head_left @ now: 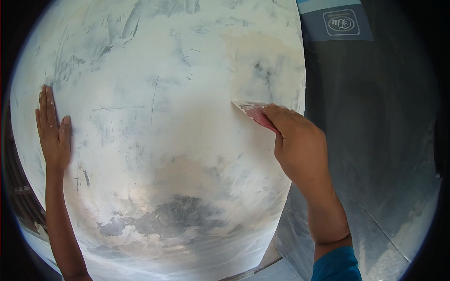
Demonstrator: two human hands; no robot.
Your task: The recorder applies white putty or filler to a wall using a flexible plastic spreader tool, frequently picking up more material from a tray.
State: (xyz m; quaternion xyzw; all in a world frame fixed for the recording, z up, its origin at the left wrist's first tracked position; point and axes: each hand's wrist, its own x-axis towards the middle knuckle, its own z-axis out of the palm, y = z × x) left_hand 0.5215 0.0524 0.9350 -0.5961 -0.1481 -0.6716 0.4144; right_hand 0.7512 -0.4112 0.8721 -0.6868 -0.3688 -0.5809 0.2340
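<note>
A large pale panel (187,136) smeared with white and cream putty fills the middle of the view, with grey patches showing through. My right hand (300,140) is closed around a small red putty scraper (258,113). The scraper's whitish, putty-coated edge rests against the panel near its right side, just below a cream smear (262,61). Flat on the panel's left part lies my left hand (54,131), fingers stretched up and thumb apart, holding nothing. Flecks of white show on its fingers.
Right of the panel's edge is a dark grey, smooth surface (370,117) with a blue and grey label (342,23) at its top. Dark slatted shapes (21,182) show beyond the panel's left edge. A dark grey patch (183,213) marks the panel's lower part.
</note>
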